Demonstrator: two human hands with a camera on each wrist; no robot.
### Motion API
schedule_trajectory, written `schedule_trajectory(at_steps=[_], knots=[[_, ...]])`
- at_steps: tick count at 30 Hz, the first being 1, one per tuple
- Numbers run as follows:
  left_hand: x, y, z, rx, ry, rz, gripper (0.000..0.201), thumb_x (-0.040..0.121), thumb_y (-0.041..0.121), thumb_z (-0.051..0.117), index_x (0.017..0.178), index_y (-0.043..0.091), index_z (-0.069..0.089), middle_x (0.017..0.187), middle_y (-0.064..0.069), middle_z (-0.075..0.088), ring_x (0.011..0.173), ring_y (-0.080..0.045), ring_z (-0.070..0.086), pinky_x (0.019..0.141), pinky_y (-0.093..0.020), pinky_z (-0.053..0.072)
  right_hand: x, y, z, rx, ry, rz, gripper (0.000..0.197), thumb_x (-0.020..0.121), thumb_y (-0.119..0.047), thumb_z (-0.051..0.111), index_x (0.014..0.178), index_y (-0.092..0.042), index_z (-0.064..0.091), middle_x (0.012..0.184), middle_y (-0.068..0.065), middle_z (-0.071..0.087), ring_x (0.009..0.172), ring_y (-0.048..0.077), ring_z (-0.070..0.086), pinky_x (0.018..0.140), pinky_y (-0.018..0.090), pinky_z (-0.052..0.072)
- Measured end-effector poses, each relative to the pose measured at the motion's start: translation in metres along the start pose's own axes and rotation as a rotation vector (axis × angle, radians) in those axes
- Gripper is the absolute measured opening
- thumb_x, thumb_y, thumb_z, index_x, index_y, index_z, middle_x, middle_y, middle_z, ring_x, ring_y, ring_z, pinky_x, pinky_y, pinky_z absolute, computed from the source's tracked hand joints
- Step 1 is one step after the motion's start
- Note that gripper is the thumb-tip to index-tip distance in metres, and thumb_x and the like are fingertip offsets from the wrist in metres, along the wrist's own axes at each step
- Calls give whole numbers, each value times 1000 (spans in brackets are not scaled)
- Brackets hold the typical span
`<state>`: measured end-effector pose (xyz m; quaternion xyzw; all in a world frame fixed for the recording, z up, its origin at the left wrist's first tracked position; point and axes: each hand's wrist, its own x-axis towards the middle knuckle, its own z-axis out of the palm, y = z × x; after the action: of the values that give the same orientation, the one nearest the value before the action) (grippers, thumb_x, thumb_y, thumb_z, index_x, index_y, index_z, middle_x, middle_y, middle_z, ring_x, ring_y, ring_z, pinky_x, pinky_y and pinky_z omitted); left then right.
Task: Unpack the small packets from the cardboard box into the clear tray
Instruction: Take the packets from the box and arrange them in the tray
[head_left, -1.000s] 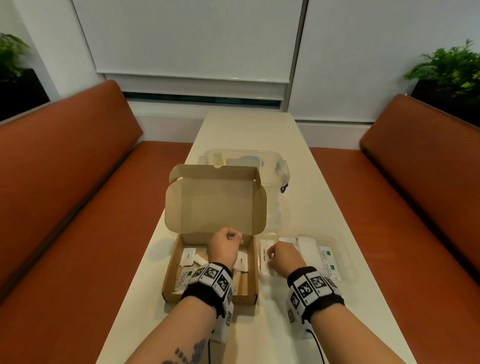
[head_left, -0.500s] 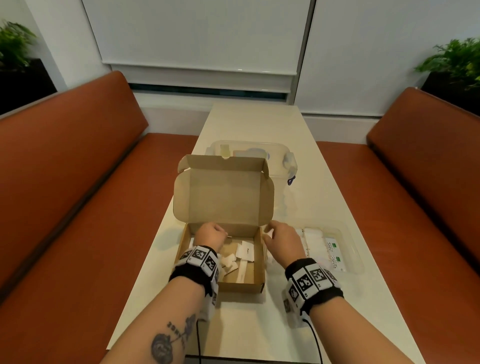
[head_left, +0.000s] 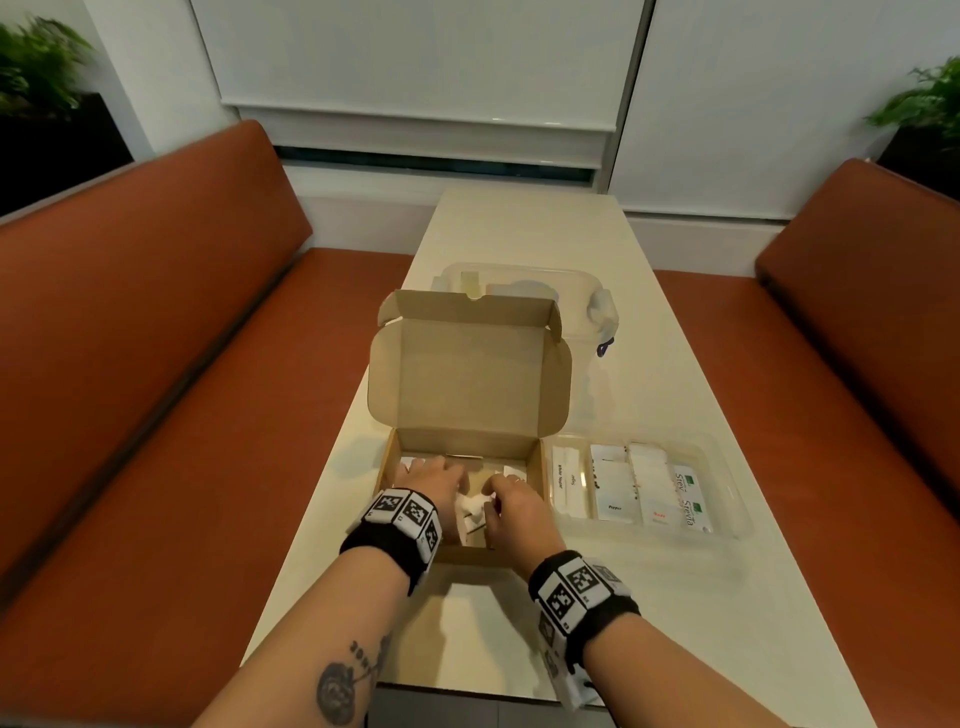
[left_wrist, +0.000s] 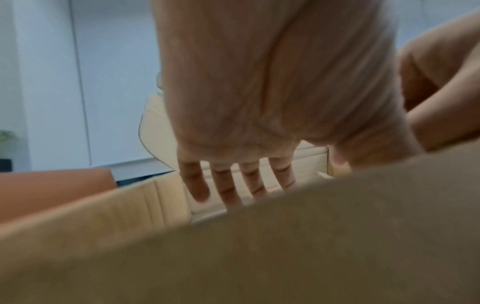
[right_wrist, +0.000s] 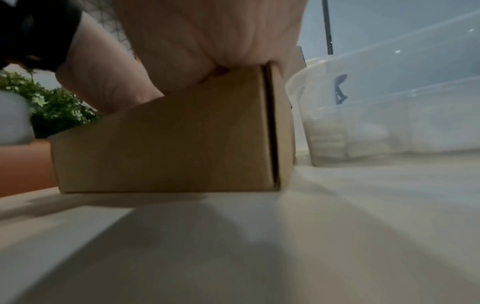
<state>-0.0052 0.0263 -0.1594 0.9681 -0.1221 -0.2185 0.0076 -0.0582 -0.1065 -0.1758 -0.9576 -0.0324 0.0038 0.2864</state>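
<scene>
Both hands were down inside the cardboard box (head_left: 470, 415) at this point, going after the last few small packets (head_left: 511, 473) on its floor. The box sat at the near left edge of the table (head_left: 519, 234), lid flap standing up, with the clear tray (head_left: 727, 499) just beside its right wall. That tray already had rows of sachets, some marked Stevia (head_left: 688, 493), one Pepper.

The left hand (head_left: 431, 480) reached in palm down. From the left wrist view its fingers (left_wrist: 226, 185) looked fairly straight and slightly spread over the white packets, touching or nearly so, not visibly curled round anything. The right hand (head_left: 511, 506) came in over the near wall with its fingers bent toward a crumpled white packet (head_left: 470, 504) in the middle. Whether it actually had hold of one couldn't be told, since the right wrist view only showed the outside of the box and the tray wall.

Probably the trick here was to pinch one flat packet by an edge instead of scooping, because they're thin and lie flush on the cardboard. Sliding one against the wall to lift a corner would help. The free hand could steady the light box so it wouldn't skate toward the table edge. Then just a short hop right over the wall into a gap in the tray rows.
</scene>
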Motion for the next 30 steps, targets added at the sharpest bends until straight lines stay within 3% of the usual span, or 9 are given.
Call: schedule_trajectory(at_steps=[3,8,13,16,18,20,24,27,30], knots=[[0,0,-2,33,-7,27,57,67,30,79,115,32,48,129,2,46,121,-23,43,97,-40,32,1,0,1,-12,27,11,19,94,-16,47,111,-12,54,108,6,59,98,20,55,83,27,44],[-1,8,0,-3,29,91,34,74,24,71,99,26,49,104,1,62,105,-22,52,87,-34,31,0,-1,2,-35,20,30,20,94,-13,44,112,-11,51,110,7,57,100,22,55,83,28,44],[-5,20,-5,95,-64,68,21,84,23,64,104,19,63,107,-3,66,107,-23,56,106,-38,24,0,-3,2,-41,23,33,22,94,-12,41,114,-10,50,110,8,58,98,22,55,81,28,44],[-6,23,-8,158,-114,79,15,86,21,61,100,16,66,106,-5,68,107,-24,57,107,-39,22,0,-2,3,-50,15,31,22,95,-13,41,114,-9,50,110,9,57,99,23,54,82,28,43],[-9,25,-12,179,-131,82,20,87,20,60,105,16,67,109,-5,67,112,-24,55,107,-40,22,0,-2,3,-47,4,32,22,95,-13,41,115,-9,50,111,9,57,100,23,54,82,29,43],[-11,26,-16,126,-132,80,22,89,20,59,109,15,65,113,-6,66,116,-24,51,109,-41,22,0,-3,2,-29,8,45,22,94,-13,42,115,-10,50,112,8,57,101,22,54,84,29,44],[-13,24,-27,4,-63,77,26,88,24,58,111,12,61,112,-8,65,111,-27,55,95,-35,35,3,-5,-3,83,68,107,21,94,-12,44,112,-9,53,112,7,55,99,20,55,84,26,44],[-12,22,-29,-94,-8,63,31,90,24,58,120,14,58,118,-8,63,113,-26,57,98,-35,40,7,-6,-7,193,116,145,18,92,-11,47,109,-9,54,108,7,55,95,18,53,82,23,43],[-8,18,-32,-326,81,61,32,93,22,55,124,12,57,122,-11,62,114,-27,56,98,-36,42,10,-5,-13,348,188,206,18,91,-8,50,107,-11,56,101,6,60,90,18,56,83,28,48]])
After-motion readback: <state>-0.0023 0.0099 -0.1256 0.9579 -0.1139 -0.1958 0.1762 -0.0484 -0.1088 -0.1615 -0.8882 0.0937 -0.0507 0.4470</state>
